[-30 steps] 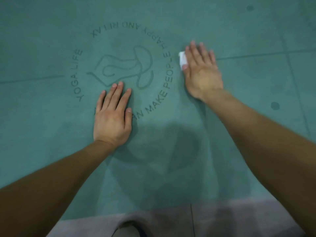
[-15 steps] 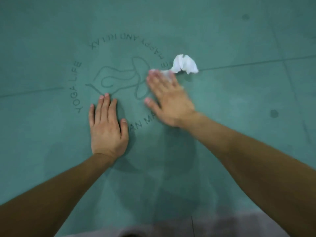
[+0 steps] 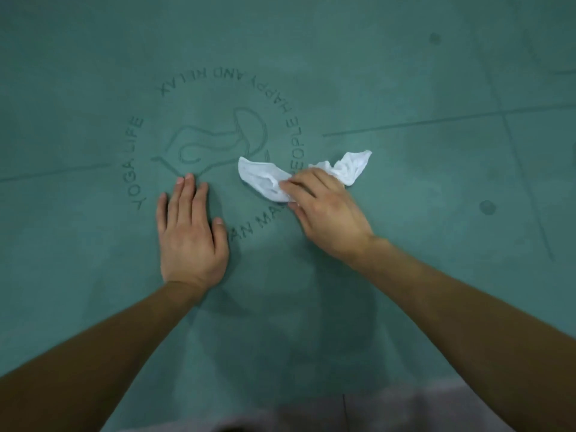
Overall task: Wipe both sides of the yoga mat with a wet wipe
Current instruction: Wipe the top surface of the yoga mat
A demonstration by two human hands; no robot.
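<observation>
both hands are down on the yoga mat (image 3: 389, 73). right hand (image 3: 324, 210) pinches the wet wipe (image 3: 265, 179) with curled fingers and thumb near the cloth's middle, so that one white lobe spreads left of the fingertips and a twisted tail sticks out to the far right of the knuckles. the wipe lies bunched and uneven on the mat, which suggests the hand is gathering or regripping it to get a fuller pad under the palm rather than pressing a flat stroke. left hand (image 3: 190, 232) lies flat, fingers straight and close together, holding nothing; its palm bears on the mat just near the printed figure, most likely to pin the mat against the pull of the wiping.

the wipe sits over the right part of the circular logo (image 3: 215, 141), covering part of the lettering ring, just right of the line drawing at its centre. the mat fills nearly the whole view, teal, lying flat with its printed side up, with thin guide lines (image 3: 436, 121) running across on the right and small dark dots (image 3: 487, 207) beyond them. along the near edge a strip of grey floor (image 3: 405, 413) shows past the mat's border. judging by this, the upper face is in hand and the other side not yet turned up.
</observation>
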